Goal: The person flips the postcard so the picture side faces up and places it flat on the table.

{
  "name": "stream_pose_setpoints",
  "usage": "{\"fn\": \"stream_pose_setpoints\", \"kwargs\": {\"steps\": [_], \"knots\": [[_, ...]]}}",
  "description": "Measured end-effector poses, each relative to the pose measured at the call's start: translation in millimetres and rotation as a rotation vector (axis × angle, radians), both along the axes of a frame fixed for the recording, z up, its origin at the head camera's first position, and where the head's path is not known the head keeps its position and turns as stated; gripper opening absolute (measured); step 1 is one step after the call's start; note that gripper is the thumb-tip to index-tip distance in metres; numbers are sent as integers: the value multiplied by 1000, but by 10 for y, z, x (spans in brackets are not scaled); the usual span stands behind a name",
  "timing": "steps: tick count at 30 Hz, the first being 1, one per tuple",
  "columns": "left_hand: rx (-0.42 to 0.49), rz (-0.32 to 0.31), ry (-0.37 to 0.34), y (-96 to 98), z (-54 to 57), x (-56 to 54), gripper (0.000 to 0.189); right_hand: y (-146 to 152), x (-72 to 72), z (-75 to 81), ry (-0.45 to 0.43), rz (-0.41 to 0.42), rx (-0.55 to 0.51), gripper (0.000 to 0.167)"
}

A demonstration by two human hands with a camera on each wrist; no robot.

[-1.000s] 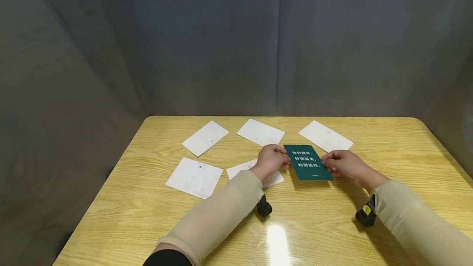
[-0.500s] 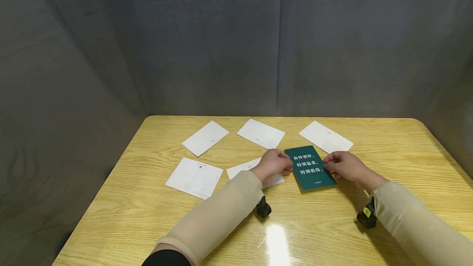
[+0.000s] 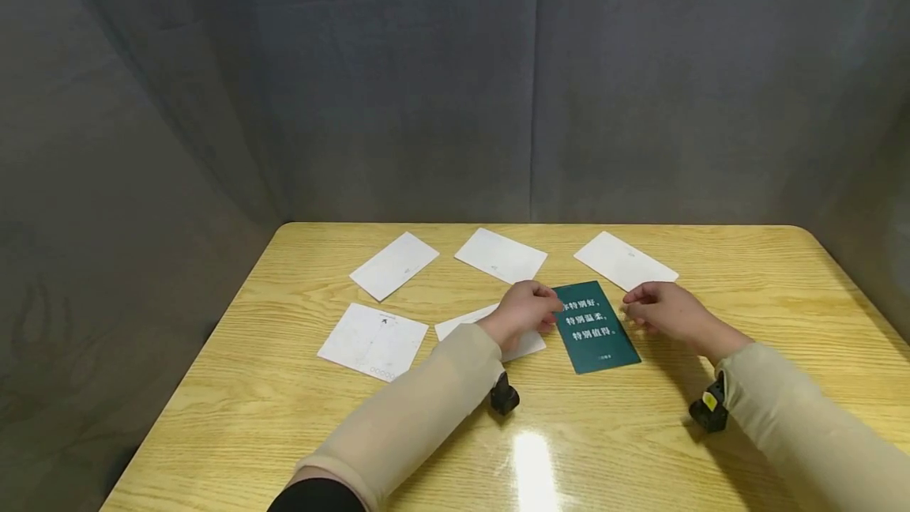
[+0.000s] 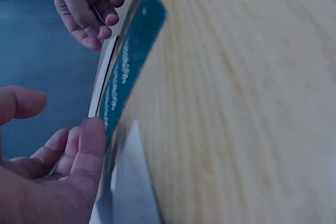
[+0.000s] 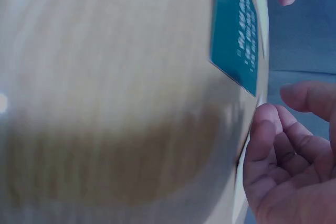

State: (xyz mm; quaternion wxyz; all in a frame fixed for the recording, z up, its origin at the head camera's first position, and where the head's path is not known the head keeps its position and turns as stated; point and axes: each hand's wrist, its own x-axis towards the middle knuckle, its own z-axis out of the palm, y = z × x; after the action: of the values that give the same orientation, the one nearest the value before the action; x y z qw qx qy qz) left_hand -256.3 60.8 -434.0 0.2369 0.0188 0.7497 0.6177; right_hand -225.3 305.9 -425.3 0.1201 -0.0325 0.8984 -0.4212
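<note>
A dark green card (image 3: 597, 338) with white printed characters lies flat on the wooden table, between the two hands. My left hand (image 3: 522, 310) hovers at the card's upper left edge and overlaps it in the head view; in the left wrist view its thumb (image 4: 23, 103) stands apart from the fingers, with nothing pinched. Just off the card's right edge is my right hand (image 3: 671, 313), loosely bent and holding nothing. The right wrist view shows a gap between that hand (image 5: 294, 166) and the green card (image 5: 233, 35). Under the left hand lies a white card (image 3: 526, 344), partly hidden.
Three white cards lie along the back: a left one (image 3: 394, 265), a middle one (image 3: 501, 256) and a right one (image 3: 626, 261). Another white card (image 3: 373, 342) with a small black mark lies at the left. Grey cloth (image 3: 426, 101) hangs behind the table (image 3: 604, 441).
The green card, held up by both hands a second ago, has come down onto the table. Both hands have let go of it, and the right hand has drawn slightly away from its edge.
</note>
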Motion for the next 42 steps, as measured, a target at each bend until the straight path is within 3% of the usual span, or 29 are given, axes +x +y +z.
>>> {"fn": "stream_pose_setpoints", "kwargs": {"steps": [7, 13, 17, 22, 27, 34, 42], "knots": [[30, 26, 30, 61, 105, -50, 19, 149, -102, 75, 81, -24, 97, 34], [67, 72, 27, 161, 198, -110, 22, 292, -184, 126, 85, -68, 131, 37], [79, 64, 43, 258, 240, -164, 28, 328, -241, 166, 83, -82, 143, 37], [102, 75, 45, 368, 255, -205, 28, 367, -328, 190, 89, -87, 142, 36], [113, 118, 7, 477, 261, -222, 23, 427, -398, 174, 96, -95, 170, 37], [109, 173, -55, 642, 253, -238, 30, 445, -503, 151, 114, -106, 206, 39], [141, 202, -93, 863, 207, -240, 16, 467, -659, 88, 130, -126, 264, 39]]}}
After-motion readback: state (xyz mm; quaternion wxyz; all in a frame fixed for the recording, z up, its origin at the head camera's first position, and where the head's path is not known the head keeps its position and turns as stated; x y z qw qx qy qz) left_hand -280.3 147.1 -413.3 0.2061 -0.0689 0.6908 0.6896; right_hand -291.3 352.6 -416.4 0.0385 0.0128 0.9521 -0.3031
